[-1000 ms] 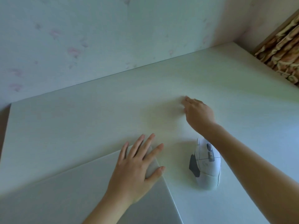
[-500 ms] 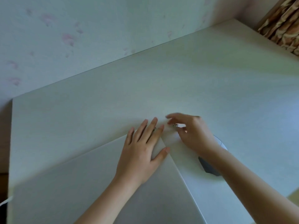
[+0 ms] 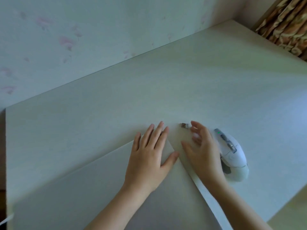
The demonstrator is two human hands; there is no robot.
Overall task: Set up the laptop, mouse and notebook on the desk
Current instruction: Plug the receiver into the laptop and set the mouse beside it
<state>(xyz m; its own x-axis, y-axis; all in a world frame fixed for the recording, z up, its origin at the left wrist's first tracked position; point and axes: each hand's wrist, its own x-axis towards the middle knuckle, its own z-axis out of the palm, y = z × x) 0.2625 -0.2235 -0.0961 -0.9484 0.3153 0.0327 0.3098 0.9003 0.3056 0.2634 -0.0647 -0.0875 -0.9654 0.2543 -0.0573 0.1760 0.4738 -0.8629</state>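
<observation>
A closed grey laptop (image 3: 93,193) lies flat on the white desk (image 3: 166,90) at the lower left. My left hand (image 3: 149,156) rests palm down on its far right corner, fingers spread. A white mouse (image 3: 232,156) with a small green light sits to the right. My right hand (image 3: 202,150) hovers between laptop and mouse, fingers apart, holding nothing. A small USB receiver (image 3: 184,125) lies on the desk just beyond its fingertips. No notebook is in view.
A pale wall (image 3: 99,39) with faint pink flowers borders the desk's far side. A brown patterned curtain (image 3: 285,25) hangs at the top right. The desk's right edge runs down the lower right corner. A white cable end (image 3: 6,220) shows at the lower left.
My right hand came back from the far desk to the laptop's corner, pinching the small receiver. Now it is open and the receiver lies on the desk. The mouse shows again.
</observation>
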